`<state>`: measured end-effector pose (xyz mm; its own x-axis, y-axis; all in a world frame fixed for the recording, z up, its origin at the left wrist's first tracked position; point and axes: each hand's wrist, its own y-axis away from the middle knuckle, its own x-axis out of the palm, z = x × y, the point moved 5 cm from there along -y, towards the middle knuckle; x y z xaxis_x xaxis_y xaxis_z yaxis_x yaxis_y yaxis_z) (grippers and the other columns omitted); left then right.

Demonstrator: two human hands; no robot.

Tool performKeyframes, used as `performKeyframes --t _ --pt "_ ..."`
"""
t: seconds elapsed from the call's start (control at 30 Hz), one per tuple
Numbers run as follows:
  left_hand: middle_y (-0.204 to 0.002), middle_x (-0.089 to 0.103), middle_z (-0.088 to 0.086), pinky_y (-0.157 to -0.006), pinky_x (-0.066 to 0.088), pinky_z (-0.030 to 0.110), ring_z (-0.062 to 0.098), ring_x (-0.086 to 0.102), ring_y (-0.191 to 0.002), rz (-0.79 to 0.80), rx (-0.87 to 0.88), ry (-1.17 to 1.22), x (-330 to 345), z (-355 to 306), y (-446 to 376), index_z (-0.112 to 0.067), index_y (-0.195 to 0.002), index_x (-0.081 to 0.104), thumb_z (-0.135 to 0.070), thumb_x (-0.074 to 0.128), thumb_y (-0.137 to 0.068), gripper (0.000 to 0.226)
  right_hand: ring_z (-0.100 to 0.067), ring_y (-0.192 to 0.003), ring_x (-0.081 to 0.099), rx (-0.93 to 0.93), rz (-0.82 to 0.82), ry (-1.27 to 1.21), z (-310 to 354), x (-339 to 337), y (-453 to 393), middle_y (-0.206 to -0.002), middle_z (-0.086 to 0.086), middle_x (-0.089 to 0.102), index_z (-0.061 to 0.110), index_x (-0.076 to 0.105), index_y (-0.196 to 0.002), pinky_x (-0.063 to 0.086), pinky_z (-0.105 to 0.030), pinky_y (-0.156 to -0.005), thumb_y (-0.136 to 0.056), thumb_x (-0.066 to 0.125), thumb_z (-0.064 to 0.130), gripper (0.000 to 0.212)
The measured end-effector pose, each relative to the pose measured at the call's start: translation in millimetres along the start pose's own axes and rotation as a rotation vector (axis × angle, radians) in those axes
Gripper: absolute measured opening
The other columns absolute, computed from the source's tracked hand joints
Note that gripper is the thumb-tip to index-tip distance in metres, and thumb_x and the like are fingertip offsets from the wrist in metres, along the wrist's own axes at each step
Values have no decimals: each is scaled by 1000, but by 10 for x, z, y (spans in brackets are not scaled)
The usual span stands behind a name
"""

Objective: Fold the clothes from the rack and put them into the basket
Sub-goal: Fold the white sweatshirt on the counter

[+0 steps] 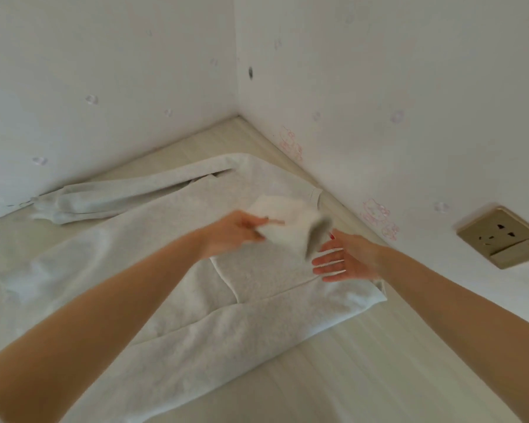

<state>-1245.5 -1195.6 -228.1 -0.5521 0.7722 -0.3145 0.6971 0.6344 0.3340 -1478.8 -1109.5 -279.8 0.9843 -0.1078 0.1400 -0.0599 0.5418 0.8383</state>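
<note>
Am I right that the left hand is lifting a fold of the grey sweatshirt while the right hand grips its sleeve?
Not quite: in the head view the right hand is open, fingers straight, gripping nothing. The left hand does hold a fold of the grey sweatshirt.

A pale wood-grain floor (364,377) runs into the corner of two white walls. A light grey sweatshirt (171,300) lies spread flat directly on it, one sleeve (110,199) stretched along the left wall, its hem toward the right wall.
</note>
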Motion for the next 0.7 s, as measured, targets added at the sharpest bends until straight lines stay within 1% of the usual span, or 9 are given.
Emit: performKeyframes --t 0.07,0.13,0.2,0.33,0.43,0.5,0.53,0.6,0.7 --pt "-157 25 -12 -119 2 48 15 8 -149 196 -83 -647 391 411 25 -33 -142 44 -10 49 -97 50 -41 -99 67 47 44 -64 -169 -38 54 -120 -26 62 0 53 -123 54 -51 -80 -97 33 59 67" --pt "-162 2 -13 -114 -12 60 23 -13 -149 258 -190 -1002 603 733 181 -41 -149 25 -21 43 -100 56 -43 -105 64 105 66 -24 -376 -39 89 -120 -26 62 0 53 -123 53 -54 -83 -96 35 60 68" --pt "-162 -10 -10 -114 -12 61 26 -19 -147 186 -238 -1040 709 904 315 -40 -152 10 -27 37 -101 59 -40 -107 63 141 64 112 -542 -6 136 -122 -21 62 3 54 -124 52 -54 -88 -94 47 55 60" --pt "-160 -18 -11 -117 -9 54 25 -24 -145 15 -236 -931 785 990 501 -43 -151 -1 -36 32 -103 59 -30 -98 67 92 38 295 -708 163 133 -116 -12 62 8 58 -120 55 -43 -87 -89 62 45 49" --pt "-158 -23 -15 -117 -10 53 22 -28 -144 34 -179 -914 943 998 681 -45 -149 -11 -50 28 -101 62 -26 -91 68 6 -14 358 -721 365 84 -107 -12 66 8 58 -116 56 -39 -86 -91 62 22 29" --pt "-157 -26 -16 -118 -9 52 21 -29 -143 39 -163 -959 998 1055 811 -47 -142 -22 -55 29 -99 68 -25 -86 70 -1 -11 409 -748 466 67 -100 -14 70 5 58 -114 58 -35 -80 -89 57 10 25" --pt "-157 -26 -15 -118 -8 52 21 -27 -144 34 -178 -972 997 1108 870 -50 -138 -26 -56 31 -98 70 -24 -82 70 20 -13 451 -778 479 67 -95 -14 71 4 59 -110 58 -33 -77 -88 56 9 22" --pt "-157 -27 -14 -118 -5 53 23 -24 -145 36 -269 -961 930 1263 995 -53 -133 -29 -56 34 -97 72 -20 -74 70 61 -56 712 -824 444 65 -83 -8 72 6 61 -95 56 -30 -73 -87 54 15 13" --pt "-158 -24 -14 -118 -3 53 23 -22 -146 53 -387 -925 778 1469 1164 -53 -137 -26 -66 27 -93 70 -16 -66 67 116 -109 1091 -773 415 77 -80 -3 71 9 61 -93 55 -28 -70 -93 51 30 23"
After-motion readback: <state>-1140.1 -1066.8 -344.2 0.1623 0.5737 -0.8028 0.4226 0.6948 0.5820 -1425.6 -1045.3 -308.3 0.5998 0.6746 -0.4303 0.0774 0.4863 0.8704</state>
